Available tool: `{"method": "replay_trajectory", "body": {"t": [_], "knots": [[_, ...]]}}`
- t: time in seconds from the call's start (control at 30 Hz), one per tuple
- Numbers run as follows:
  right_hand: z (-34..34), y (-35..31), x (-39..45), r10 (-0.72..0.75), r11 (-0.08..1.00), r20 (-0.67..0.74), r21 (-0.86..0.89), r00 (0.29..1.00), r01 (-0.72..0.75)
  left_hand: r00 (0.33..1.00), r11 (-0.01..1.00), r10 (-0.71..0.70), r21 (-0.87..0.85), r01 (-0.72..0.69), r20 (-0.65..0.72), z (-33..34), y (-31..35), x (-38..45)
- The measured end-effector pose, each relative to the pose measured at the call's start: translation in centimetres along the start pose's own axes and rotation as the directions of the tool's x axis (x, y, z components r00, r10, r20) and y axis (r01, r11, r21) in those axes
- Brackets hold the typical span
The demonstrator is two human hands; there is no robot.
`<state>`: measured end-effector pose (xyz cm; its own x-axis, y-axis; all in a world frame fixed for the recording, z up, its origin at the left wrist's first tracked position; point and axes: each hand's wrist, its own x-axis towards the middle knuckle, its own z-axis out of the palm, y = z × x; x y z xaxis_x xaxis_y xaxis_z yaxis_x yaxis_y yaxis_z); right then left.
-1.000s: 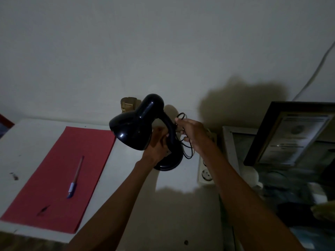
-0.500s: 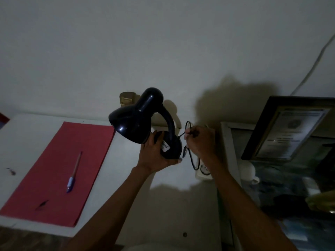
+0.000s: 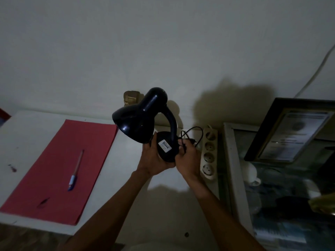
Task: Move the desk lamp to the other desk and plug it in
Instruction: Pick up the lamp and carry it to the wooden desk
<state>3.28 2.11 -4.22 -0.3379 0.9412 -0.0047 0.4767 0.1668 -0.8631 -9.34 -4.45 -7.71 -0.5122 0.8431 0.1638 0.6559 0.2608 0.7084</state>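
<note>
A black desk lamp (image 3: 143, 118) with a curved neck is held above the white desk (image 3: 126, 160), tilted so its round base with a white label faces me. My left hand (image 3: 154, 160) cups the base from below and the left. My right hand (image 3: 186, 156) grips the base's right side together with the looped black cord (image 3: 195, 131). The plug itself is not clearly visible. A white power strip (image 3: 208, 153) with several sockets lies on the desk just right of my right hand.
A red paper sheet (image 3: 54, 169) with a pen (image 3: 75, 171) lies on the desk's left part. A small tan object (image 3: 131, 97) stands by the wall behind the lamp. To the right is a glass-topped cabinet (image 3: 233, 160) with a dark framed certificate (image 3: 290, 131) on it.
The lamp has tipped so its base faces me and has come lower and nearer. My right hand moved back from the power strip to the base, still holding the cord.
</note>
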Motion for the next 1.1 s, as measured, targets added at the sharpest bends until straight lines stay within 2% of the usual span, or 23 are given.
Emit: {"method": "replay_trajectory", "body": {"t": [0.13,0.27,0.47,0.7,0.93,1.1], "knots": [[0.3,0.4,-0.4,-0.017,1.0,0.07,-0.022,0.997,0.018,0.997,0.997,0.073,-0.011,-0.074,-0.034,-0.5,-0.3,-0.3],[0.9,0.6,-0.8,-0.081,0.996,0.074,-0.025,0.994,0.083,0.992,0.994,0.113,0.004,-0.113,-0.054,-1.0,-0.5,-0.9],[1.5,0.4,-1.4,-0.088,0.995,0.104,0.05,0.991,0.083,0.987,0.99,0.14,0.025,-0.139,-0.076,-2.0,0.0,-1.5],[2.0,-1.2,-3.0,-0.118,0.992,0.182,0.068,0.976,0.108,0.942,0.952,0.3,0.111,-0.286,-0.148,-4.2,1.3,-1.6],[1.0,-2.9,-4.7,-0.172,0.985,0.231,0.063,0.958,0.162,0.958,0.967,0.245,0.114,-0.229,-0.151,-6.4,4.0,-4.0],[0.5,-3.2,-6.9,-0.206,0.978,0.23,0.062,0.951,0.197,0.986,0.987,0.123,0.114,-0.11,-0.116,-7.3,4.9,-6.6]]}}
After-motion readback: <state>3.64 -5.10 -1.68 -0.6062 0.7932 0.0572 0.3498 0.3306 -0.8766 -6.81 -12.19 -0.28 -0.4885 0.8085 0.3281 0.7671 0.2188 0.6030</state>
